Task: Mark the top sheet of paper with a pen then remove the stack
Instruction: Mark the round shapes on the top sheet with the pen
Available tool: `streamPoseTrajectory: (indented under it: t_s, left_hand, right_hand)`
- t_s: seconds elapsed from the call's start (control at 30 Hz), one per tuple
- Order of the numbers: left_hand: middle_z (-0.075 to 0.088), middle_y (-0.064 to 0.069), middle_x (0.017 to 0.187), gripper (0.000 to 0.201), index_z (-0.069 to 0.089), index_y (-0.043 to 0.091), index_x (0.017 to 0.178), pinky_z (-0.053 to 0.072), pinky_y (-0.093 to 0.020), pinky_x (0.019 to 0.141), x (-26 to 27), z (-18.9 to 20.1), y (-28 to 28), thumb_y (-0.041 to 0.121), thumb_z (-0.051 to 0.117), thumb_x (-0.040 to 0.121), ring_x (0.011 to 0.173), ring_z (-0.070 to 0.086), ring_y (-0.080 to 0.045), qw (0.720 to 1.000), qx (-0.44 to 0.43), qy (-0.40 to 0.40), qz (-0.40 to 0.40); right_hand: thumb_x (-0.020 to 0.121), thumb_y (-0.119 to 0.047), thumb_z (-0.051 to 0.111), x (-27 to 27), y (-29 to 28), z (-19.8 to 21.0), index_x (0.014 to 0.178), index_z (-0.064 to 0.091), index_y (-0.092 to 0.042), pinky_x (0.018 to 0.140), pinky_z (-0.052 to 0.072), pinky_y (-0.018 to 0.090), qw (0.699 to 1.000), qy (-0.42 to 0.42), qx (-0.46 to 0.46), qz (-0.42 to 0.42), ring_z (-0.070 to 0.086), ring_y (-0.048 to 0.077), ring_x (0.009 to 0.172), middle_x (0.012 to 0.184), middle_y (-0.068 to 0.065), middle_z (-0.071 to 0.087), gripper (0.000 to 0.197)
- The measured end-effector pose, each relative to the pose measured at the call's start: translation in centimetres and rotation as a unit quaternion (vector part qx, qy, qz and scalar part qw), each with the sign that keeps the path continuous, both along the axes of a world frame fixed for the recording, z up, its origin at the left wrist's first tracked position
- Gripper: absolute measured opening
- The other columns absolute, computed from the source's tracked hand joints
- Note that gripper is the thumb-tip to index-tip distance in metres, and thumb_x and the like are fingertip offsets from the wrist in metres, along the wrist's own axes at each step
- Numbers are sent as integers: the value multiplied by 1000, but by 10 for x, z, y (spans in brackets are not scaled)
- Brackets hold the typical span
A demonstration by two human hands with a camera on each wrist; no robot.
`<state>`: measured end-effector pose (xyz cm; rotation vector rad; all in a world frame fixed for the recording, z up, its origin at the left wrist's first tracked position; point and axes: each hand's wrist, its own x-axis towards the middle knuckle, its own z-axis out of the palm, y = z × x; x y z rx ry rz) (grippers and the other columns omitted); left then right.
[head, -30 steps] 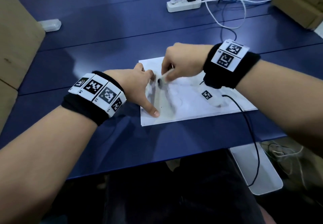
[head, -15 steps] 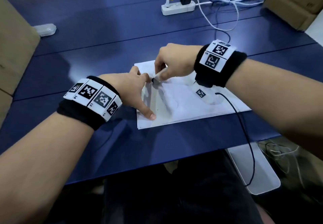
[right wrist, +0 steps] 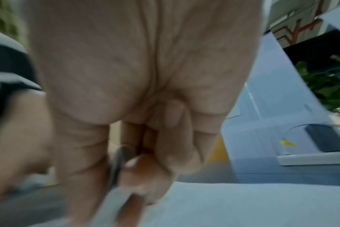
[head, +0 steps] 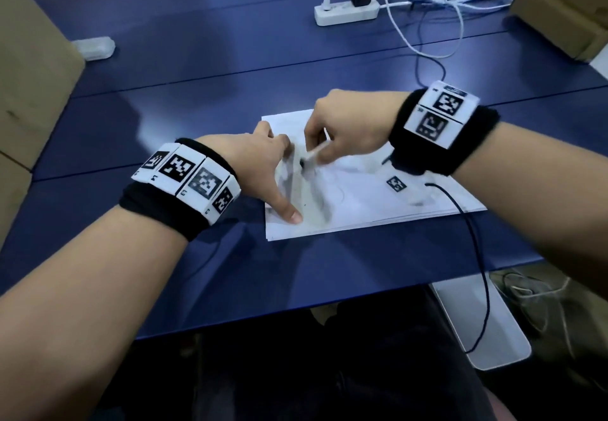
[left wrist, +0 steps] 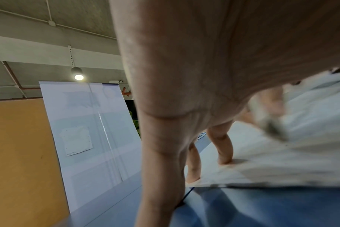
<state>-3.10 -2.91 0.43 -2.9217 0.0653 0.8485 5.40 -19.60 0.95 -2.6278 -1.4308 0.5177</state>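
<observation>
A thin stack of white paper lies on the blue table near its front edge. My left hand presses the stack's left part with spread, straight fingers, the thumb lying on the near left corner. My right hand pinches a white pen with a dark tip, and the tip points down at the top sheet just right of the left hand. In the right wrist view the pen sits blurred between thumb and fingers. Faint pen lines show on the sheet.
A white power strip with a black adapter and white cables lies at the back. Cardboard boxes stand at the far right and left. A small clear case rests at the back left. A black cable hangs from my right wrist.
The right hand with the pen has shifted slightly over the sheet's upper left part. The left hand stays pressed on the stack.
</observation>
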Motion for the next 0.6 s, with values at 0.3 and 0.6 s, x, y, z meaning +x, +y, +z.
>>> streamPoseTrajectory:
  t_s: [0.3, 0.6]
  left_hand:
    - [28, 2, 132, 130, 26, 30, 146, 50, -47, 94, 2, 2, -2, 85, 75, 39, 104, 58, -26, 1000, 8, 4, -1]
    - [29, 2, 129, 127, 30, 28, 143, 52, -46, 91, 1, 3, -5, 85, 74, 39, 98, 59, -26, 1000, 16, 2, -7]
  right_hand:
    - [86, -43, 69, -2, 6, 4, 92, 76, -20, 73, 51, 33, 999, -30, 1, -29, 62, 19, 81, 75, -9, 68, 25]
    - [83, -39, 74, -27, -2, 2, 95, 77, -28, 65, 48, 26, 997, 38, -47, 53, 59, 3, 65, 66, -13, 61, 17]
